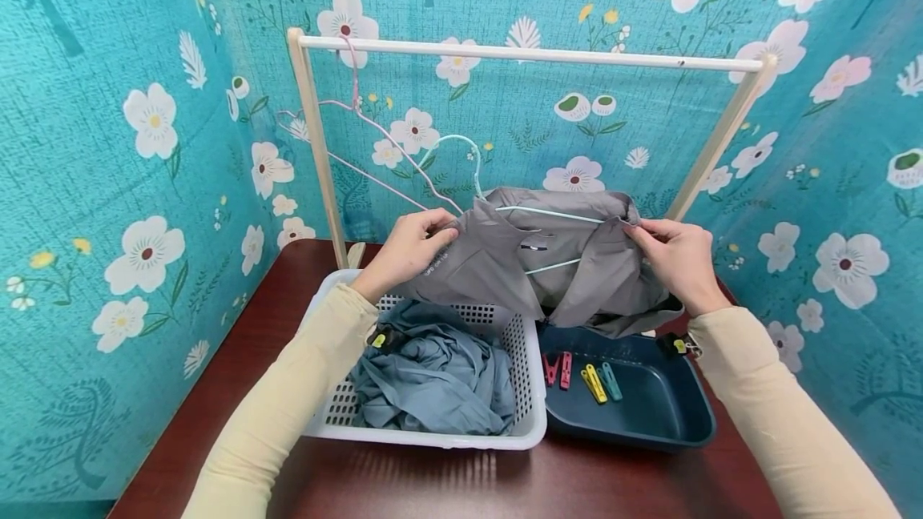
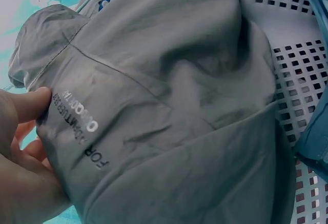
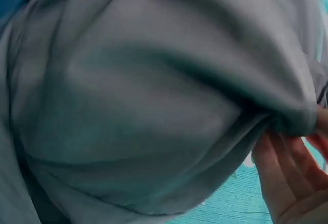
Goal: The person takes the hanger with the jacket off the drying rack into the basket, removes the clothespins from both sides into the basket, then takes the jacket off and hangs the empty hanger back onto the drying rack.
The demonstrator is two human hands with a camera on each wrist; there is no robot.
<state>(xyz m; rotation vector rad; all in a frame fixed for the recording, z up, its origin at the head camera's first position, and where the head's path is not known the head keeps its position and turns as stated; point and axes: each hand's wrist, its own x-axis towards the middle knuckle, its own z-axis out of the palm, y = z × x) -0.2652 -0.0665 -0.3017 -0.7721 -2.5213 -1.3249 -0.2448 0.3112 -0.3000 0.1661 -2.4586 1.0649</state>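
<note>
A grey shirt with printed lettering on one side hangs between both hands, above the basket and the dark tub. Inside its open collar runs a light green hanger, whose hook rises free of the rail. My left hand pinches the shirt at its left shoulder; in the left wrist view the thumb lies on the cloth by the lettering. At the other shoulder my right hand pinches the fabric, and the right wrist view shows its fingers under a gathered fold.
A white basket holds crumpled blue-grey cloth. Beside it, a dark blue tub contains red, yellow and teal clothespins. Behind stands a wooden-legged rack with a white rail; a pink hanger hangs at its left.
</note>
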